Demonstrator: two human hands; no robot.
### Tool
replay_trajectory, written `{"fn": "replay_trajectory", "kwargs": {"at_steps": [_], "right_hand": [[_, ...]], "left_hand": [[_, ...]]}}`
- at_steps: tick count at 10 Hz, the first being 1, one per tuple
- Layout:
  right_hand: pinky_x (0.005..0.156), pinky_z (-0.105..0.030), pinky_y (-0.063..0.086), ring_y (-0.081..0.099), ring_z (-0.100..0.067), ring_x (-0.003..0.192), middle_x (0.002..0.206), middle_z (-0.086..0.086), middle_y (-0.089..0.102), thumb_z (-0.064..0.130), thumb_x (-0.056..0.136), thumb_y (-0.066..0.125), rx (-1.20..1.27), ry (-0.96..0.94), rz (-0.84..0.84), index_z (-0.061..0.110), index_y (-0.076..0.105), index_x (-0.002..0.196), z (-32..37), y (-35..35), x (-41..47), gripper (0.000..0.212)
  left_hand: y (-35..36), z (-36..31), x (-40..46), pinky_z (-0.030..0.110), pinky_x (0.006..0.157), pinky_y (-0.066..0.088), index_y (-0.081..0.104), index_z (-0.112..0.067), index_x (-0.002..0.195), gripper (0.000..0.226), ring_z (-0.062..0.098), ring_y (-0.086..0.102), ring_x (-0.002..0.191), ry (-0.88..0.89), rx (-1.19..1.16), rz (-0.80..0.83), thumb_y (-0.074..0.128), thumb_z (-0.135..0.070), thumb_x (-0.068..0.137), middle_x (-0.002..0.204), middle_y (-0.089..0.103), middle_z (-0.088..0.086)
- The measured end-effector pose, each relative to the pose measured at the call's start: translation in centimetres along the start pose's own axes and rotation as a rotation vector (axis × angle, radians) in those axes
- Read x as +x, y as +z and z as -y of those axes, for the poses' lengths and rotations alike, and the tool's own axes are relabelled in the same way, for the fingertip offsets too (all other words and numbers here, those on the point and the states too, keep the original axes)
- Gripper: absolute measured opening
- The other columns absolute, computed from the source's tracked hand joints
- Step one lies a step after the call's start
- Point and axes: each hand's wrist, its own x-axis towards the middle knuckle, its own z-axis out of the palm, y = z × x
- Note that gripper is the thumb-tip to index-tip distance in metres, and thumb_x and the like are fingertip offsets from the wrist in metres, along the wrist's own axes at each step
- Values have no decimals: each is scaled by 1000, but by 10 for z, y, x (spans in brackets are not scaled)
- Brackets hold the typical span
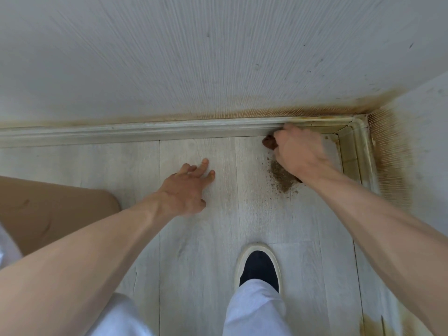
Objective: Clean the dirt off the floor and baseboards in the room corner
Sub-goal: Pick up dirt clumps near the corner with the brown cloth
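My right hand (pixel 299 150) is curled round a small brown tool (pixel 268 143), probably a brush, held at the foot of the back baseboard (pixel 169 132) near the room corner. Only its brown end shows past my fingers. A pile of brown dirt (pixel 281 177) lies on the pale wood-look floor (pixel 198 238) just below that hand. My left hand (pixel 188 187) rests on the floor with fingers spread, to the left of the dirt. The side baseboard (pixel 363 151) on the right is stained yellow-brown, as is the wall above the corner.
My foot in a dark shoe with a white sole (pixel 259 267) stands on the floor below the hands. A tan object (pixel 48 214) lies at the left edge. Another brown stain (pixel 371 323) marks the floor at the lower right.
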Motion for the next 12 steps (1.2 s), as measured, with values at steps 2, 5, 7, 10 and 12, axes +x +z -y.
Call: {"fn": "replay_trajectory", "kwargs": {"at_steps": [2,5,7,10,12], "right_hand": [[59,-33,37,66,-29,85,115,-10,58,14,100,53,-5,-23,7,13,64,116,24,2,7,19],[54,-32,33,62,-28,78,114,-9,59,11,99,54,6,-32,-34,12,66,110,29,-14,11,16],[48,-29,22,49,-22,72,113,-6,57,10,101,54,15,-92,79,15,66,107,45,-5,1,15],[58,-34,36,61,-24,81,111,-6,55,2,96,55,-47,-208,99,15,65,114,68,-14,5,25],[56,-32,34,46,-21,73,112,-4,54,3,95,59,-126,-207,92,15,66,109,49,-27,17,19]], "left_hand": [[1,2,1,37,123,28,1,-36,164,84,18,2,157,2,-10,-9,57,-33,101,169,-23,-13],[2,3,1,38,123,27,1,-37,164,85,18,1,157,0,-25,-13,57,-31,100,168,-23,-13],[2,2,2,38,122,27,2,-36,164,85,18,1,157,-6,-34,-9,57,-31,100,169,-23,-13],[4,2,3,39,122,28,2,-36,164,86,19,2,157,-7,-29,-16,58,-31,99,169,-22,-12],[3,4,2,37,122,25,2,-37,164,86,18,1,157,1,-32,-18,57,-29,99,169,-23,-13]]}}
